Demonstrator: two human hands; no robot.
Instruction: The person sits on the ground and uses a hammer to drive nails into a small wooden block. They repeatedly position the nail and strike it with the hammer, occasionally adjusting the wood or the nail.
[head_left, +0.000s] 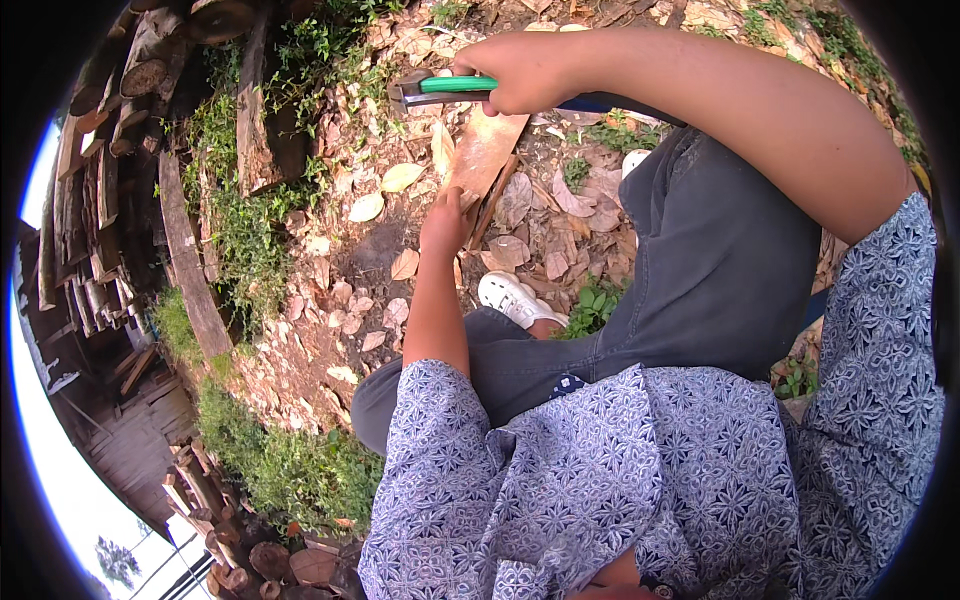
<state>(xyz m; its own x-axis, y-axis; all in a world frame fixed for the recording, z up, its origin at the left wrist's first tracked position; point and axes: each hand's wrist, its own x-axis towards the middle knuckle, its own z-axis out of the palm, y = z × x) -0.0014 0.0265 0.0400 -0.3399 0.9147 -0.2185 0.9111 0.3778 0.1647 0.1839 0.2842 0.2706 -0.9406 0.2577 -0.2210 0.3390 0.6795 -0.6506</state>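
My right hand is closed around a hammer with a dark metal head and a green and black handle. The head points to the left, above the far end of a flat brown wooden board. At the board's near end, my left hand grips it, with the fingers on its edge. A dark, bluish bar shows under my right forearm; I cannot tell whether it belongs to the hammer. Beside the board lies a thin strip of wood.
Dry leaves cover the ground. White clogs are on my feet. To the left are stacked logs, a thick timber, a long plank and green plants. More cut wood lies at lower left.
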